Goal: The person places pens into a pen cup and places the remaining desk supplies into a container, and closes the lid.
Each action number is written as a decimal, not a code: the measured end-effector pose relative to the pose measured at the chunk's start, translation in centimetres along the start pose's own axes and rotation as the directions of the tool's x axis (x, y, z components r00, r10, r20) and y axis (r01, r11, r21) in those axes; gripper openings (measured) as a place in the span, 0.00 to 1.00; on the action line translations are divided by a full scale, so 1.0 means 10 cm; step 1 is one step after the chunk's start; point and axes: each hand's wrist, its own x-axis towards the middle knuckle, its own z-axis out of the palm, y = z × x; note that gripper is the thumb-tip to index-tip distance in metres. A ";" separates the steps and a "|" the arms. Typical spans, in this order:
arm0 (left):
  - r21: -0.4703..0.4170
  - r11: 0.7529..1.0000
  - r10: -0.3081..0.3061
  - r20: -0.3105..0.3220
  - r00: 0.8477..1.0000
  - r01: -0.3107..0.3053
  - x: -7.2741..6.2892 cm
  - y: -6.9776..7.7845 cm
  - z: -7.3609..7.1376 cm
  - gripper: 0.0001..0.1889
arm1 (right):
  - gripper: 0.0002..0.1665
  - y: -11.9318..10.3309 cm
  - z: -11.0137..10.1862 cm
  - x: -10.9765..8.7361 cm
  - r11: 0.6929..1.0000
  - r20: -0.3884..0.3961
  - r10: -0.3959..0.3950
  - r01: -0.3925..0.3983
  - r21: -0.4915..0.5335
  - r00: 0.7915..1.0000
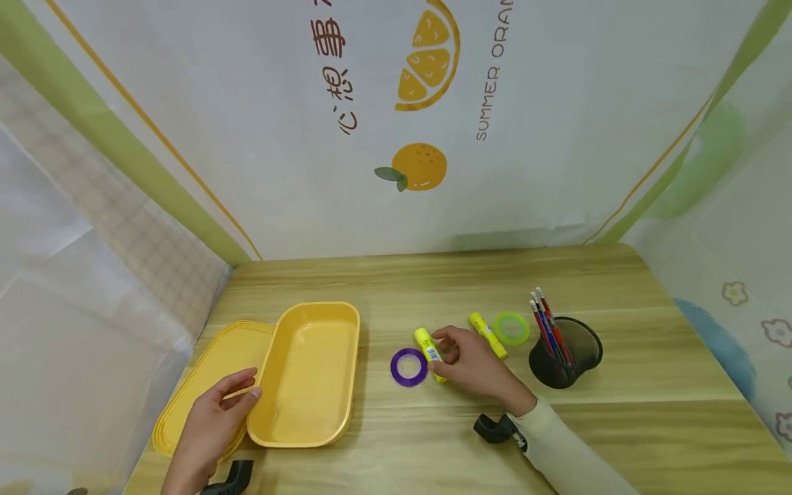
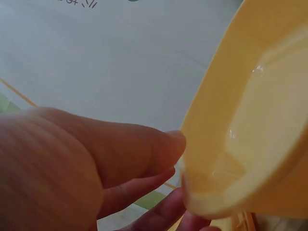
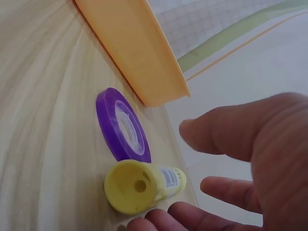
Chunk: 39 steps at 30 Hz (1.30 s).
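Observation:
My left hand [image 1: 209, 421] is at the left rim of a yellow plastic box [image 1: 307, 375], thumb tip right at the edge and fingers loosely bent outside it. In the left wrist view, the thumb [image 2: 159, 147] overlaps the rim of the box. My right hand [image 1: 476, 364] is over a yellow glue stick [image 1: 427, 342] lying on the table. The right wrist view shows the thumb raised apart from the glue stick [image 3: 132, 186], with the other fingers low beside it. A purple tape roll [image 1: 396, 378] lies flat just left of the glue stick.
A yellow lid [image 1: 213, 364] lies left of the box, partly under it. Right of my right hand are a second glue stick [image 1: 485, 331] and a green tape roll [image 1: 500, 337]. A black mesh pen holder [image 1: 584, 337] with several pencils [image 1: 553, 330] stands farther right on the wooden table [image 1: 421, 440].

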 end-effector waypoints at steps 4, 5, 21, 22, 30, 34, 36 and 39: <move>-0.032 0.999 0.006 0.004 1.000 -0.006 0.00 -0.03 0.01 0.29 | 0.29 -0.01 0.03 0.04 0.999 -0.006 -0.012 0.012 -0.030 1.000; -0.035 0.999 0.008 0.005 1.000 -0.008 0.00 -0.03 0.01 0.29 | 0.30 -0.02 0.03 0.05 0.999 -0.009 -0.012 0.011 -0.035 1.000; -0.068 0.998 0.008 0.013 1.000 -0.007 0.00 -0.07 0.03 0.29 | 0.29 -0.07 0.11 0.21 0.991 -0.041 0.066 -0.070 -0.113 0.997; -0.068 0.998 0.007 0.015 1.000 -0.006 0.00 -0.07 0.03 0.29 | 0.28 -0.07 0.11 0.22 0.991 -0.037 0.076 -0.080 -0.106 0.996; -0.060 0.998 0.020 0.018 1.000 -0.019 0.01 -0.09 0.03 0.28 | 0.29 -0.09 0.08 0.21 0.988 -0.005 0.138 -0.138 -0.072 0.990; -0.053 0.998 0.022 0.020 1.000 -0.021 0.01 -0.08 0.02 0.28 | 0.31 -0.08 0.07 0.19 0.989 -0.007 0.135 -0.135 -0.062 0.991; -0.049 0.999 0.022 0.019 1.000 -0.021 0.01 -0.07 0.03 0.28 | 0.31 -0.07 0.07 0.19 0.990 -0.007 0.129 -0.130 -0.054 0.992; -0.043 0.999 0.021 0.017 1.000 -0.020 0.00 -0.06 0.03 0.28 | 0.31 -0.06 0.05 0.18 0.991 -0.009 0.124 -0.124 -0.043 0.992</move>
